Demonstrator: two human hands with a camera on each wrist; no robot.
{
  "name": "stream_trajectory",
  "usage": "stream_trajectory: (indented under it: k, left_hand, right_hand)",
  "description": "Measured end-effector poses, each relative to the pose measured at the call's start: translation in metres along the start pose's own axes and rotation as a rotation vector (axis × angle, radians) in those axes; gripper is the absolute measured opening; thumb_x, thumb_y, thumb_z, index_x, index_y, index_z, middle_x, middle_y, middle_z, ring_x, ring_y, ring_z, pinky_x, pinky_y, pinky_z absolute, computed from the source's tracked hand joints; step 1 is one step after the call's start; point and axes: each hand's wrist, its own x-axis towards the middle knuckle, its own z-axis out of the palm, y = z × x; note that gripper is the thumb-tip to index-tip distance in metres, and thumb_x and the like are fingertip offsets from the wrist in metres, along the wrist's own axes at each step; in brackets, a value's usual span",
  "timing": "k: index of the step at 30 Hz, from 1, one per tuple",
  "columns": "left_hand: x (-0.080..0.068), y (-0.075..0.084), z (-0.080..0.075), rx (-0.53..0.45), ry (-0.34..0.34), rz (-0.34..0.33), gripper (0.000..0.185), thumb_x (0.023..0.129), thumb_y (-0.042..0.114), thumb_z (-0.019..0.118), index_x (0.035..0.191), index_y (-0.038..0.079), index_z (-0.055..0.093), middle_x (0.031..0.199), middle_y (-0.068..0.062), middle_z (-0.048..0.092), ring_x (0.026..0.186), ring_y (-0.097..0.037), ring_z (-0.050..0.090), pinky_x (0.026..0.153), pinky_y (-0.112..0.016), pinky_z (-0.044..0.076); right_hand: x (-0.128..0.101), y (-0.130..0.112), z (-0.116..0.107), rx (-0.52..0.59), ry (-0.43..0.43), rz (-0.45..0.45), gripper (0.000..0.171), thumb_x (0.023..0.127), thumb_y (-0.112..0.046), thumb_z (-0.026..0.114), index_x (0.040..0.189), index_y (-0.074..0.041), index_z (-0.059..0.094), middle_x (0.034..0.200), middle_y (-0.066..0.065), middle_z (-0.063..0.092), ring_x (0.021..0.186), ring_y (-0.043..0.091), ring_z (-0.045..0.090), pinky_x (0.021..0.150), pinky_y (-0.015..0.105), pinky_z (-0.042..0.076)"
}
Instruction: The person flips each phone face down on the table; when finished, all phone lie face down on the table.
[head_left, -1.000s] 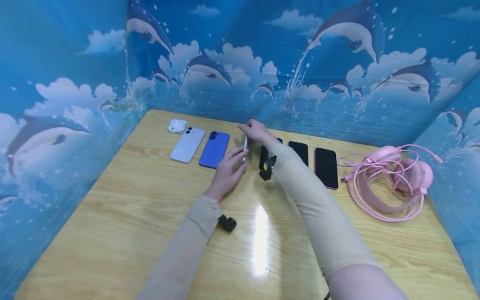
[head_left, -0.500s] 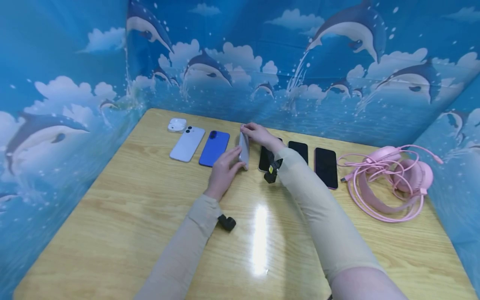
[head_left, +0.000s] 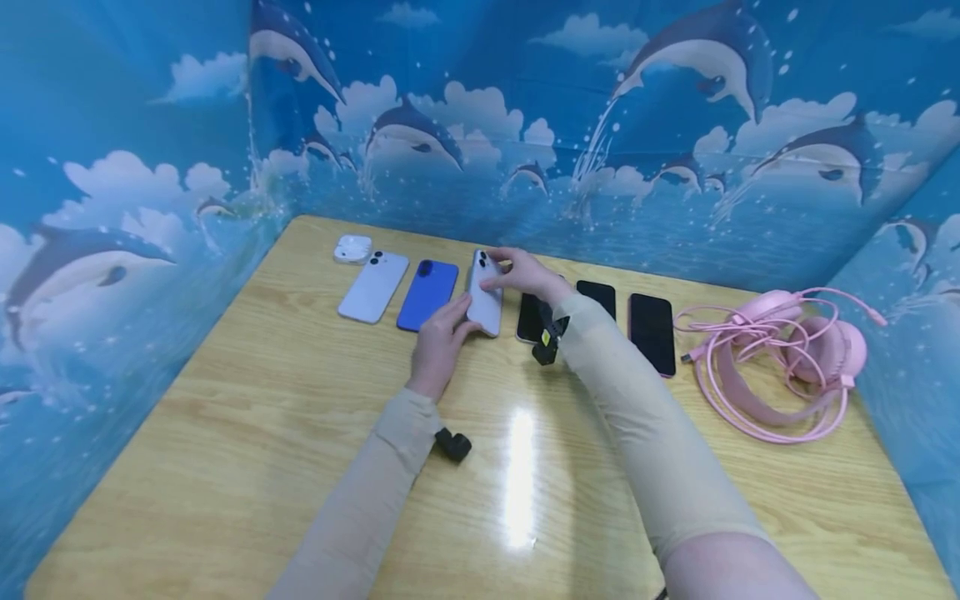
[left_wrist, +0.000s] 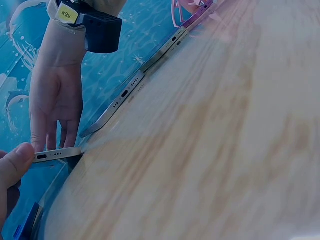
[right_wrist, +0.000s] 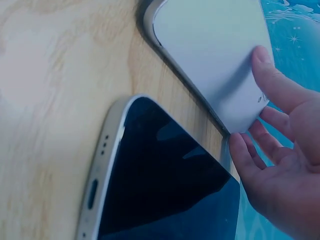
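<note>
Two hands hold a pale phone back-up in a row of phones

The left hand (head_left: 438, 337) pinches the pale phone (head_left: 486, 293) at its near end, the right hand (head_left: 525, 273) curls its fingers (right_wrist: 272, 82) round the far end; it sits between the blue phone (head_left: 427, 294) and a dark-screened phone (head_left: 528, 317) on the wooden surface (head_left: 300, 433)

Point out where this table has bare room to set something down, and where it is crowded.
Free: the near half of the table, bare wood in front of the phone row apart from the forearms, and the left edge beside the silver phone. Crowded: the far row, from the earbud case through the blue phone and the white phone both hands hold, to the pink headphones.
</note>
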Motion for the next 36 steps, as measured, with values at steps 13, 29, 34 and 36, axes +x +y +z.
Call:
stream_trajectory:
  k: [13,29,34,36]
  left_hand:
    - [0.003,0.004,0.002,0.097,-0.047,-0.040,0.048,0.078,0.026,0.065,0.123,0.012,0.053,0.129,-0.005,0.052,0.118,-0.016,0.050,0.096,-0.024,0.043]
    - [0.004,0.009,0.005,0.162,-0.122,-0.145,0.043,0.078,0.022,0.067,0.119,0.014,0.058,0.123,-0.003,0.058,0.115,-0.015,0.052,0.095,-0.026,0.044]
    - [0.003,0.005,0.005,0.072,-0.017,-0.186,0.038,0.078,0.023,0.069,0.114,0.013,0.062,0.116,-0.003,0.061,0.108,-0.014,0.055,0.092,-0.025,0.046]
    - [0.003,0.002,0.005,0.019,0.034,-0.181,0.037,0.078,0.024,0.069,0.112,0.012,0.063,0.113,-0.003,0.061,0.106,-0.014,0.056,0.091,-0.024,0.047]
  right_hand:
    - [-0.003,-0.001,-0.005,-0.177,0.012,-0.012,0.077,0.073,-0.035,0.075,0.137,-0.014,0.038,0.140,0.004,0.039,0.126,0.027,0.037,0.101,0.036,0.039]
    - [-0.004,0.000,0.001,-0.475,0.063,-0.041,0.076,0.073,-0.045,0.072,0.134,-0.011,0.044,0.136,0.010,0.042,0.124,0.026,0.036,0.102,0.038,0.034]
    - [-0.008,-0.001,-0.004,-0.474,0.023,-0.092,0.074,0.077,-0.042,0.069,0.136,-0.008,0.040,0.137,0.010,0.042,0.127,0.025,0.035,0.107,0.039,0.029]
    - [-0.013,0.000,-0.012,-0.491,0.012,-0.101,0.071,0.078,-0.041,0.068,0.135,-0.008,0.041,0.138,0.011,0.041,0.129,0.027,0.032,0.109,0.043,0.024]
